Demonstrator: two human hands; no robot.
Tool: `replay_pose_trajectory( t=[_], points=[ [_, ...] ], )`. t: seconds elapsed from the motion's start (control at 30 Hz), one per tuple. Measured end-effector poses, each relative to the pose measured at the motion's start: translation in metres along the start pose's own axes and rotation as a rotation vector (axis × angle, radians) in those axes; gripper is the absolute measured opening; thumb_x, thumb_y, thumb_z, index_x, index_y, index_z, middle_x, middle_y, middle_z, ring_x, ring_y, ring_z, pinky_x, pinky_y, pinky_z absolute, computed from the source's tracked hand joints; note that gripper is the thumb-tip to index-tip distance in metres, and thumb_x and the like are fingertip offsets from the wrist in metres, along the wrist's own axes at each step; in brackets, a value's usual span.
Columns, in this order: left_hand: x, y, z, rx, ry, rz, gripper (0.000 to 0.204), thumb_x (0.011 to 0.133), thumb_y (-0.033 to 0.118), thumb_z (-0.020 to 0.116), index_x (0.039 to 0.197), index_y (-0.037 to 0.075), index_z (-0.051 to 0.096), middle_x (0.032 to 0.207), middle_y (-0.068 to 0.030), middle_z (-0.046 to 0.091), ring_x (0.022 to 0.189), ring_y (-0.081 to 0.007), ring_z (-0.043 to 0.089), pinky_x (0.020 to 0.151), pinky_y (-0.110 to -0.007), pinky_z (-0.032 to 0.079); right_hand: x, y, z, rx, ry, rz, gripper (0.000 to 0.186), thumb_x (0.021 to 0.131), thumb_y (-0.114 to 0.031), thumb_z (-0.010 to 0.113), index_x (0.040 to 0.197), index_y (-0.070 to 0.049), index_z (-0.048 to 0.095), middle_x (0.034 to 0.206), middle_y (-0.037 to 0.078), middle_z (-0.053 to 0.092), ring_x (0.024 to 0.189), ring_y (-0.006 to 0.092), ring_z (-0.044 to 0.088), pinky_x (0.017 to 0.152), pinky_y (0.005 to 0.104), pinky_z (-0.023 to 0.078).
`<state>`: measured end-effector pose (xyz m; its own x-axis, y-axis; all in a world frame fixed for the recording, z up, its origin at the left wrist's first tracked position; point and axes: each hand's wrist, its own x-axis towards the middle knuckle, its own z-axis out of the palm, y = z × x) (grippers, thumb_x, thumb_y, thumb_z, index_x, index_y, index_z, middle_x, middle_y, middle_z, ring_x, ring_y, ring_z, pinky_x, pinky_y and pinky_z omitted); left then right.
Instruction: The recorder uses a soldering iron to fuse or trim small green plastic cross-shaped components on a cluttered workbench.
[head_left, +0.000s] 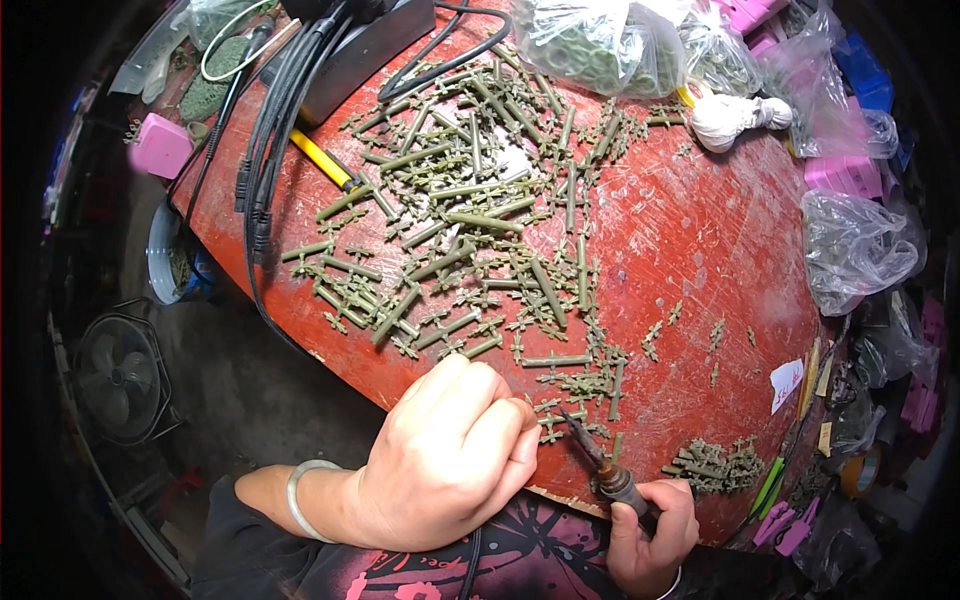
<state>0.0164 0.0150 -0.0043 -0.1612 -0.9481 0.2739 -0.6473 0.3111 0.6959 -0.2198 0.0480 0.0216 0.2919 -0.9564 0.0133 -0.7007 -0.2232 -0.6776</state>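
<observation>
My left hand (455, 455) is closed over the table's near edge, its fingers curled in. Whatever it may hold is hidden behind the knuckles. In my right hand (655, 535) is a soldering iron (618, 482), gripped by its handle, with its dark pointed tip angled up and left. That tip is close to small olive-green branched pieces (580, 383) lying just beyond my left hand. A wide scatter of olive-green rods (432, 262) with similar little pieces covers the middle of the red table (690, 235). A separate heap of the pieces (715, 465) lies to the right.
Black cables (262, 150) and a grey box (365, 60) occupy the back left, beside a yellow-handled tool (322, 160). Plastic bags (600, 45) and a white thread bundle (738, 118) line the back. Green sticks (768, 485) lie at right. A fan (120, 375) stands below left.
</observation>
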Motion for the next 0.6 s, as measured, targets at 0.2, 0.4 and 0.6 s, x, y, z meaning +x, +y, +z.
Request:
replay_pose_trajectory(
  t=[0.2, 0.4, 0.6],
  points=[
    [0.000, 0.000, -0.001, -0.001, 0.002, 0.000, 0.023, 0.068, -0.003, 0.079, 0.086, 0.000, 0.064, 0.078, -0.0098, 0.056, 0.068, -0.0264, 0.056, 0.058, -0.037, 0.045, -0.003, 0.004, 0.000, 0.027, 0.029, -0.013, 0.020, 0.088, 0.002, 0.072, 0.103, 0.003, 0.059, 0.087, 0.016, 0.061, 0.071, 0.0282, 0.060, 0.064, 0.0359, 0.049],
    [-0.004, 0.000, -0.001, 0.014, 0.006, -0.011, 0.023, 0.069, -0.003, 0.079, 0.086, 0.000, 0.064, 0.078, -0.0098, 0.056, 0.069, -0.0265, 0.056, 0.058, -0.037, 0.046, -0.011, 0.015, 0.007, 0.099, 0.128, 0.033, 0.017, 0.090, -0.001, 0.071, 0.102, 0.003, 0.059, 0.087, 0.015, 0.061, 0.070, 0.0254, 0.060, 0.063, 0.0348, 0.049],
    [0.000, 0.002, -0.001, 0.009, -0.024, -0.001, 0.017, 0.074, -0.001, 0.074, 0.086, -0.001, 0.062, 0.079, -0.0107, 0.053, 0.071, -0.0275, 0.054, 0.064, -0.037, 0.047, -0.022, 0.028, 0.009, 0.099, 0.138, 0.061, 0.031, 0.089, -0.020, 0.075, 0.103, 0.001, 0.056, 0.080, 0.012, 0.057, 0.067, 0.0244, 0.057, 0.063, 0.0333, 0.046]
  ],
)
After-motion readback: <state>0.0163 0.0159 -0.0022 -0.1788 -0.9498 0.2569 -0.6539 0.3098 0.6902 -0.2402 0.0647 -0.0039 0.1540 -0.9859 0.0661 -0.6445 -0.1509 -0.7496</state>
